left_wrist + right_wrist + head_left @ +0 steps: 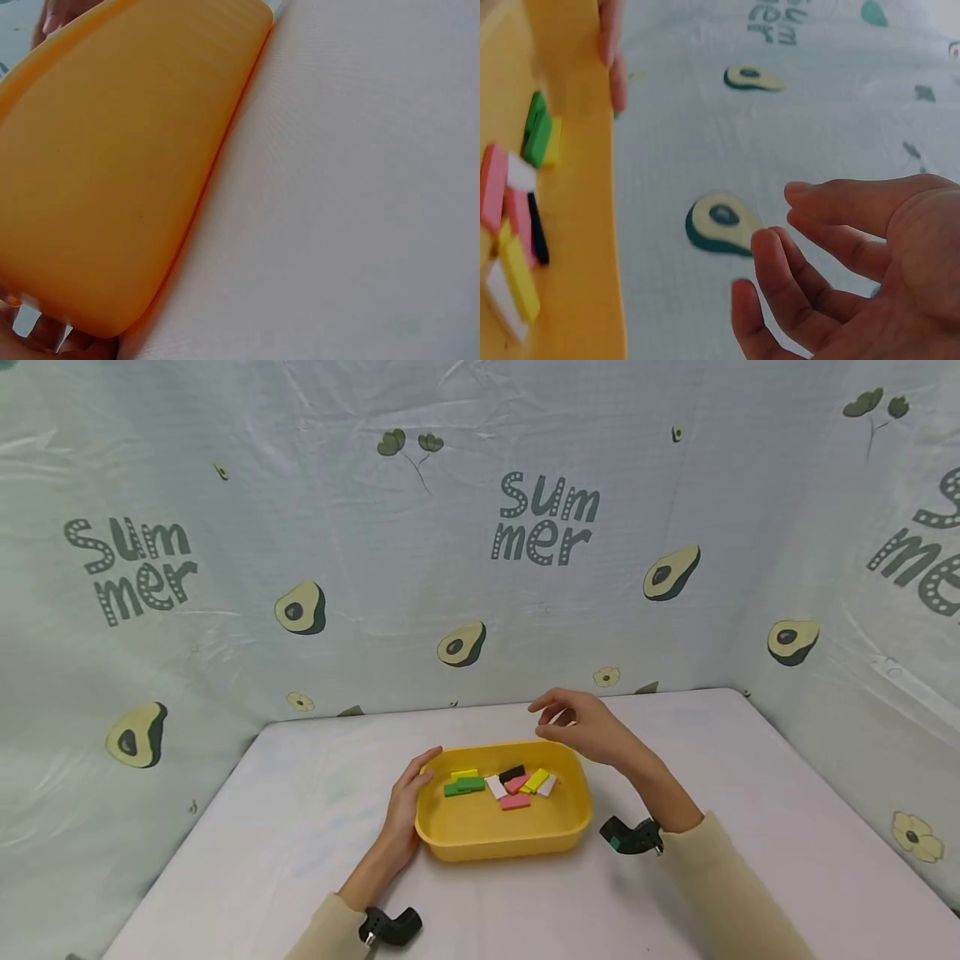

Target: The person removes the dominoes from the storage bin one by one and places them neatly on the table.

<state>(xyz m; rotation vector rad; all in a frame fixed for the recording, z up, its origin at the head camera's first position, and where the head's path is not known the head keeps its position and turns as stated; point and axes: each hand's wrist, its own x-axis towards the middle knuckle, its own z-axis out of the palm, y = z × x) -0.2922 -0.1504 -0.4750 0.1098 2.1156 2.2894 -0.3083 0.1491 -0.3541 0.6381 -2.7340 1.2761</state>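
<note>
A yellow plastic basin [468, 827] sits on the table, holding several small flat blocks. Green blocks [470, 784] lie on its left side next to a yellow block [464, 773]. Around the middle and right are pink blocks [515, 802], white blocks [496, 787], a black block [512, 773] and more yellow. My left hand [401, 806] grips the basin's left end, thumb over the rim and fingers along the outer wall. Above the back right rim, my right hand [588, 727] hangs in the air with loosely bent fingers, holding nothing; thumb and fingertips stand apart in the right wrist view.
A white cloth covers the table [300, 827], whose back edge meets a hanging sheet [360, 543] printed with avocados and lettering. The sheet also runs along both sides. Each wrist wears a black camera, as on the right wrist camera [630, 837].
</note>
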